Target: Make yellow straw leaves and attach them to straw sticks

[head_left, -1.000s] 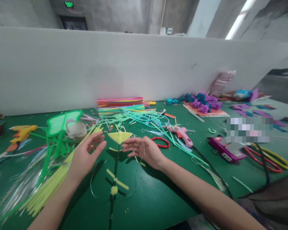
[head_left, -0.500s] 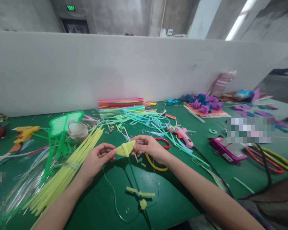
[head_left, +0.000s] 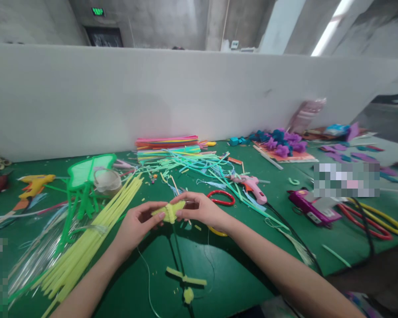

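Between both hands is a yellow-green fuzzy pipe-cleaner piece (head_left: 170,213), wrapped around its middle by a narrow band. My left hand (head_left: 139,223) pinches its left end between thumb and fingers. At the right end, the fingers of my right hand (head_left: 199,210) are closed on it. Scissors (head_left: 232,201) with a red and a yellow handle loop show beside my right hand; their blades are mostly hidden by it. Below the piece runs a thin dark stem with a yellow crosspiece (head_left: 185,277) and a small fuzzy ball (head_left: 188,295). A pale thread (head_left: 149,276) curves alongside.
A bundle of yellow pipe cleaners (head_left: 96,234) lies left, near a yellow glue gun (head_left: 36,183) and a green netted frame (head_left: 89,172). Coloured strips (head_left: 185,161) lie behind. A pink glue gun (head_left: 254,187), a purple device (head_left: 313,207) and purple flowers (head_left: 285,145) are right.
Both hands have drawn closer together and shifted slightly left and down with the yellow-green piece. The stem, crosspiece and ball have swung left. The scissors' red loop shows more, the yellow loop less.
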Demonstrator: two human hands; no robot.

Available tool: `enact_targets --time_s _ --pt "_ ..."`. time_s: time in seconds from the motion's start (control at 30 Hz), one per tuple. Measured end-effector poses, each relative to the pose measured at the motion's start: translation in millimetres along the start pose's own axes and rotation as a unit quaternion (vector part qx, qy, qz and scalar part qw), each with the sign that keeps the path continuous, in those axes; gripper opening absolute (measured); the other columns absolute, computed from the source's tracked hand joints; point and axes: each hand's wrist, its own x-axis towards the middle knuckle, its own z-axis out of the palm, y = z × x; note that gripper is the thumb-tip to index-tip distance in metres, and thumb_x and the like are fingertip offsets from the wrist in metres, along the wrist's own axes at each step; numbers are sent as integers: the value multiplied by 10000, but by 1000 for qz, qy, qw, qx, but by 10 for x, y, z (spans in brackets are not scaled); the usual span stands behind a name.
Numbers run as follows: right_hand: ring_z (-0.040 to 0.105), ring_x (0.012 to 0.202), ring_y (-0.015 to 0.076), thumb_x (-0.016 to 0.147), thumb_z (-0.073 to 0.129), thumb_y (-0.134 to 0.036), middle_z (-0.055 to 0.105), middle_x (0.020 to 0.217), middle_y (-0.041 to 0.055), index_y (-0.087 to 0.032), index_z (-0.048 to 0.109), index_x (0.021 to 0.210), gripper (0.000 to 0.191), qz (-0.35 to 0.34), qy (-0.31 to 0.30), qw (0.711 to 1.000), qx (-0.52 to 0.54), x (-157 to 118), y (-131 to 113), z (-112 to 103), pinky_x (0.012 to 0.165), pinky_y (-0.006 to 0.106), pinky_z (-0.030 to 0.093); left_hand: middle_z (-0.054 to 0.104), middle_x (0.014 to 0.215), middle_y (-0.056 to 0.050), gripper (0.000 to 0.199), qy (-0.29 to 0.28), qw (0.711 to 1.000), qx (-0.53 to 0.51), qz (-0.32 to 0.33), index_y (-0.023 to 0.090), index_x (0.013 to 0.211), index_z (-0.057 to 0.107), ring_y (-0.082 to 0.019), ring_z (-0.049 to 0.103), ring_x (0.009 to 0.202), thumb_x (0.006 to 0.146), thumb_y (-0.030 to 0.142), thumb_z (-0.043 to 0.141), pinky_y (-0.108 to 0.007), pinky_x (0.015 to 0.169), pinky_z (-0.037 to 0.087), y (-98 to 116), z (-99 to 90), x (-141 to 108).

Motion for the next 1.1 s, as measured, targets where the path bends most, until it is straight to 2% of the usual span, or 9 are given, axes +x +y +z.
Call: enact_targets --time_s 0.13,0.23,0.4,0.47,0.67,1.0,1.1 --pt "625 657 124 719 750 -338 688 753 14 -174 652 1033 367 3 -5 1000 -5 11 24 -4 622 239 461 732 799 -52 302 14 1000 16 2 177 954 743 -166 628 672 711 357 756 -252 632 497 -51 5 14" --pt "615 652 121 718 751 -344 679 746 10 -173 650 1039 378 0 -9 1000 -12 8 23 -15 605 232 448 725 786 -50 296 13 1000 0 -7 170 933 739 -158 621 657 705 357 761 -251 621 499 -37 3 14" --pt "588 641 114 685 774 -318 639 722 -14 -172 644 1055 418 -16 -17 999 -35 -9 5 -44 606 233 441 717 983 -66 418 -54 998 -11 -24 195 1057 674 -185 640 767 676 330 779 -266 622 522 39 -15 -11" --pt "595 654 118 683 776 -311 643 737 -9 -170 640 1063 427 -19 -21 999 -37 -11 10 -56 622 241 451 711 1014 -70 447 -64 998 5 -19 199 1092 654 -190 644 788 681 327 775 -272 643 525 44 -23 -17" --pt "623 679 137 666 791 -314 676 760 16 -156 658 1028 417 -12 -10 1000 -26 -1 46 -68 636 260 471 726 1001 -82 397 -19 998 60 19 187 1068 668 -217 664 857 717 354 753 -285 735 512 -17 -15 -17" --pt "638 718 154 654 801 -308 685 797 30 -154 660 1022 423 -9 -14 1000 -19 -11 78 -57 678 288 497 746 923 -66 382 23 998 60 17 179 999 700 -217 677 814 684 382 774 -293 731 517 -73 16 -10" --pt "631 715 152 676 786 -310 679 804 31 -160 652 1039 415 -18 -21 999 -31 -14 76 -67 667 279 491 739 918 -61 385 21 997 70 20 177 1007 695 -207 670 803 694 390 766 -286 721 515 -87 14 -3"
